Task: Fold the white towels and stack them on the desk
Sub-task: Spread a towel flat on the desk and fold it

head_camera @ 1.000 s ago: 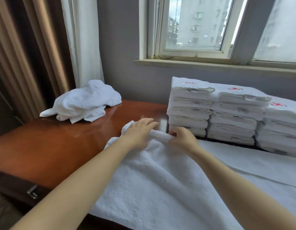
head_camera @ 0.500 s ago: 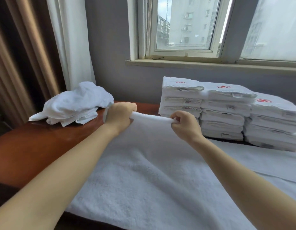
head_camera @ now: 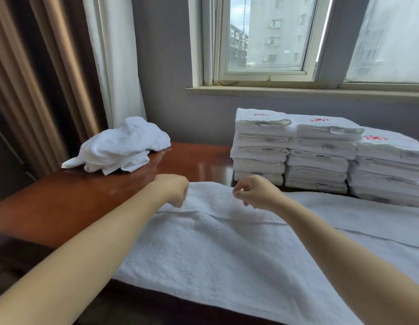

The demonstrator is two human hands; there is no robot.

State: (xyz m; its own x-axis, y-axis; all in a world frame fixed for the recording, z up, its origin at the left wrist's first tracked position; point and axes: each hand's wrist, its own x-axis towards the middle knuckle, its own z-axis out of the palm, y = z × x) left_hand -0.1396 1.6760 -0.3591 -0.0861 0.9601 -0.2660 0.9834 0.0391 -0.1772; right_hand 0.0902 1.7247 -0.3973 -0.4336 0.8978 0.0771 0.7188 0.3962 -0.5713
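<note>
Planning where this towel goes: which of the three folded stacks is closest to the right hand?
The leftmost stack, whose base lies just beyond the right hand; the middle stack and the rightmost stack stand farther right.

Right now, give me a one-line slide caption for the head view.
Left hand and right hand curled over white towel on desk; folded stacks behind, unfolded pile far left.

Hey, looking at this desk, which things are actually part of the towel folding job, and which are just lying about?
Part of the job:
spread towel, beneath the left hand and right hand
crumpled towel heap
folded towel stacks
desk

Just there:
brown curtain
white curtain
window
</note>
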